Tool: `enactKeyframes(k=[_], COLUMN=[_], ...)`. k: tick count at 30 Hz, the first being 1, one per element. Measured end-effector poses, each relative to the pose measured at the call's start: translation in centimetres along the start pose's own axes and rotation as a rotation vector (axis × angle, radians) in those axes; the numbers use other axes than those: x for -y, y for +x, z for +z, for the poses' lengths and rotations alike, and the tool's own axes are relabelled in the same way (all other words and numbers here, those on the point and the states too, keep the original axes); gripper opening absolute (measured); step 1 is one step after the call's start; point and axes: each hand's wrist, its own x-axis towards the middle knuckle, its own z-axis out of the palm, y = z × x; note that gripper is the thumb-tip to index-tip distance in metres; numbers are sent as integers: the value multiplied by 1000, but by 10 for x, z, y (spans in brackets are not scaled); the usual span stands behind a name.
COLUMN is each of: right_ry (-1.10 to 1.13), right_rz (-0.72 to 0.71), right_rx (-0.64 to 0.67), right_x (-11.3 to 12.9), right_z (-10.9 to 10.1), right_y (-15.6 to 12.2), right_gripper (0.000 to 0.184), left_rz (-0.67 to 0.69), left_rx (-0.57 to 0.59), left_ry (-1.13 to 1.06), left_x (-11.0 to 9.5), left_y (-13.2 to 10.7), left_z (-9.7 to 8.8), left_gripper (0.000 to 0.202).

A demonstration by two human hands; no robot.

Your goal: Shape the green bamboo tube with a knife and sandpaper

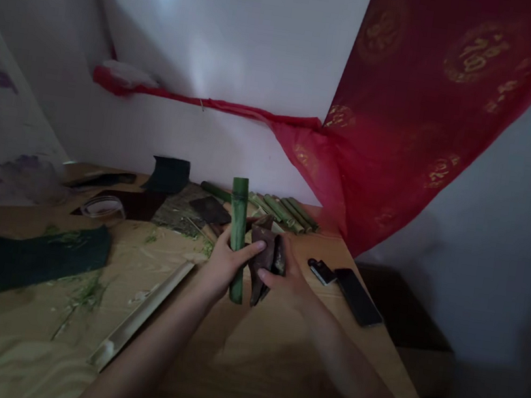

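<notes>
Left fingers [249, 248] curled around an upright green bamboo tube [235, 234]; right fingers [282, 253] pinching a crumpled dark sheet [262, 258] just beside it. Bamboo strips [283, 213] on the tabletop [235, 346] beyond the fingers; phone [358, 296] off to their right.
</notes>
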Motion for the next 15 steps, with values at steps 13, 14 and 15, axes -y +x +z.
enactKeyframes(k=[13,14,15], right_ry=[129,69,9], right_rz=[68,66,73], right_rx=[-95,-177,-259], right_x=[3,2,1], right_z=[12,12,12], right_y=[3,5,6], right_gripper=[80,71,59], left_rz=[102,70,37], left_rx=[-498,-488,-464], left_ry=[288,231,187], left_x=[-16,-14,-13], left_y=[16,16,15], left_z=[-26,-22,-18], left_gripper=[42,42,42])
